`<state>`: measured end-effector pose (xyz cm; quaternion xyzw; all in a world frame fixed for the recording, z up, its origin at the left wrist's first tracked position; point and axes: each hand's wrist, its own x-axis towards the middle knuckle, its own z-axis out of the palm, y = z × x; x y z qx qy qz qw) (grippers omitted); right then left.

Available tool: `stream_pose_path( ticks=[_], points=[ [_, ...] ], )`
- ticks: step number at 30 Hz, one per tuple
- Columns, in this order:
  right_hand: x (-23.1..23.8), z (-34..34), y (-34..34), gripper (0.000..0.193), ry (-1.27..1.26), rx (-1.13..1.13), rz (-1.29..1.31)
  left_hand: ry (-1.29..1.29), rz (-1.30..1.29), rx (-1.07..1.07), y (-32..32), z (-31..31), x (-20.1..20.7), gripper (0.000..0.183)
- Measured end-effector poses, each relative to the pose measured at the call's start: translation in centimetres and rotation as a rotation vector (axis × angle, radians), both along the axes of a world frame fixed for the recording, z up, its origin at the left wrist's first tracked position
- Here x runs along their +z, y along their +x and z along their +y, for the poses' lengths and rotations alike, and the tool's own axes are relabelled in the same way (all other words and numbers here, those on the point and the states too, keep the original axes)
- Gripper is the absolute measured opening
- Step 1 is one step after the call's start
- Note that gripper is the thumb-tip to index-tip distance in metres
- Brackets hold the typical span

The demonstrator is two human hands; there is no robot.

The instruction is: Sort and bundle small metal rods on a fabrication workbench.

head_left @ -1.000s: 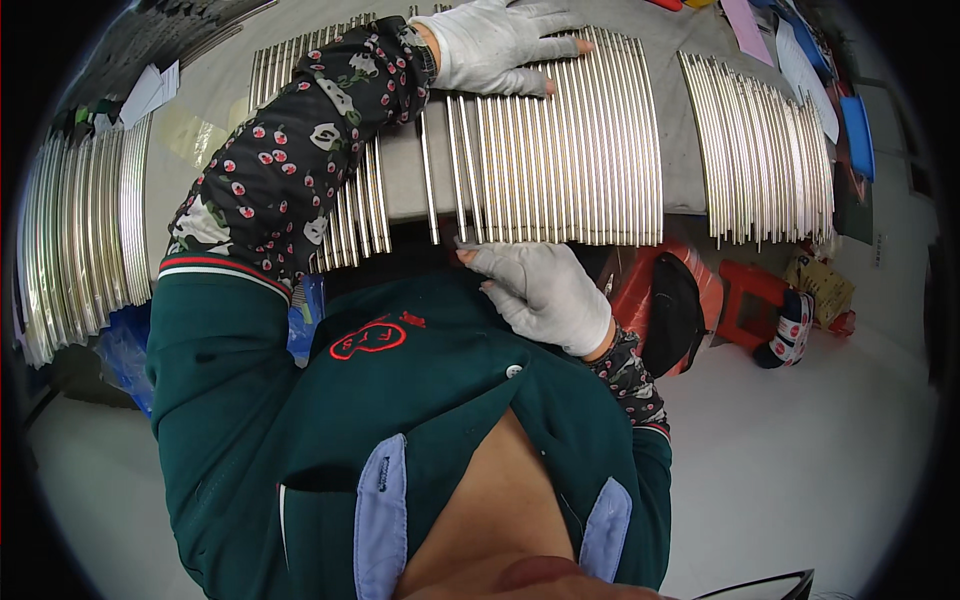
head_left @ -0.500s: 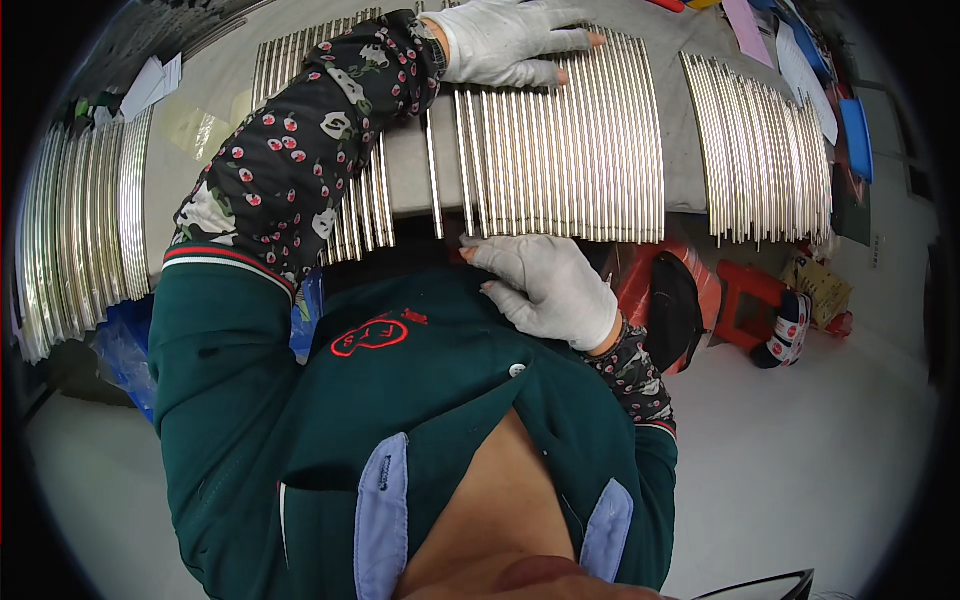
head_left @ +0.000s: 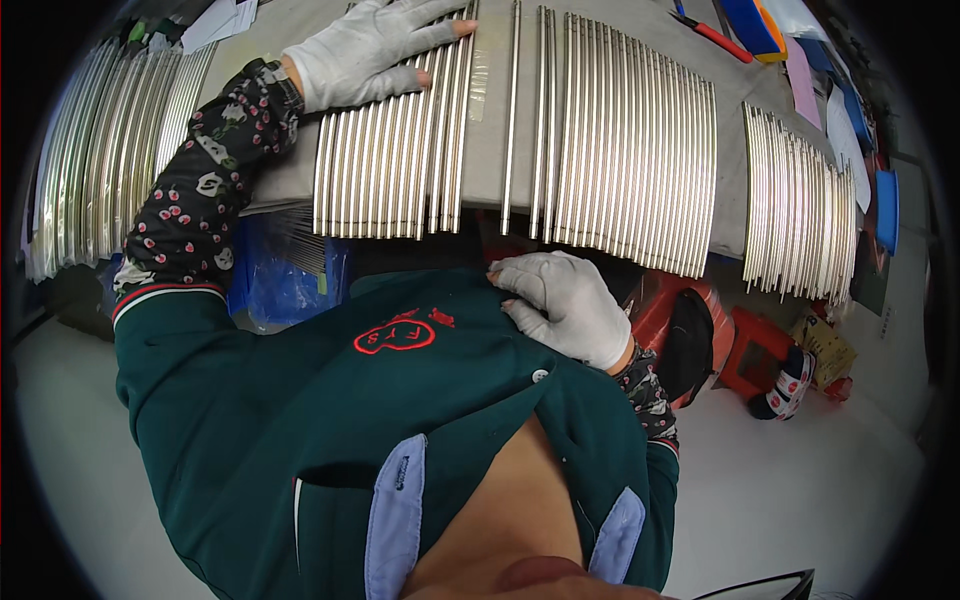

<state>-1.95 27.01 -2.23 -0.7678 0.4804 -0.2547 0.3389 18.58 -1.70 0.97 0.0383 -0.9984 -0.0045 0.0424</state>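
Note:
My left hand (head_left: 375, 55), in a white glove with bare fingertips, lies palm down with fingers spread on the left group of silvery metal rods (head_left: 372, 170). Those rods lie side by side on a grey-covered table, their near ends at its front edge. Just right of this group, one rod (head_left: 510, 130) lies apart, with a couple more beside it, then a wider group of rods (head_left: 640, 150). Below the table edge, close to my chest, my right hand (head_left: 570, 308) wears a similar glove; its fingers are slightly curled and apart from the thumb, with nothing visible in them.
Bundles of rods in clear plastic (head_left: 110, 150) lie at the far left. Another rod group (head_left: 800, 205) lies on the right, near red-handled pliers (head_left: 722, 42) and papers (head_left: 845, 150). Beneath the table are blue plastic bags (head_left: 290, 280) and a red stool (head_left: 755, 350).
My left hand has moved left, from the wide rod group onto the left group. The view has shifted, so the table's contents appear farther right. My right hand stays near the table's front edge.

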Motion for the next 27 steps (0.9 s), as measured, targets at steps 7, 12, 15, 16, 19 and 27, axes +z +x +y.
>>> stream_pose_path(
  ticks=[7, 12, 15, 16, 19, 27],
  points=[
    [0.3, -0.8, 2.1, 0.027, -0.051, 0.048, 0.021, -0.03, 0.127, -0.035, -5.5, 2.1, -1.2, 0.062],
    [0.3, -1.2, 3.1, 0.028, -0.107, 0.134, -0.092, -0.034, 0.19, -0.071, -9.3, 3.3, -2.2, 0.063],
    [-0.1, -1.9, 3.5, 0.032, -0.115, 0.139, -0.079, -0.014, 0.216, -0.1, -9.5, 3.3, -2.2, 0.062],
    [-0.1, -2.1, 3.6, 0.033, -0.105, 0.131, -0.069, 0.002, 0.217, -0.11, -9.3, 3.2, -2.0, 0.062],
    [-0.1, -2.5, 3.9, 0.037, 0.001, 0.094, -0.122, 0.126, 0.181, -0.069, -8.1, 3.0, -0.8, 0.064],
    [0.1, -3.5, 6.0, 0.038, -0.043, 0.239, -0.178, 0.017, 0.13, 0.028, -1.0, 0.0, -0.1, 0.065]
  ],
)
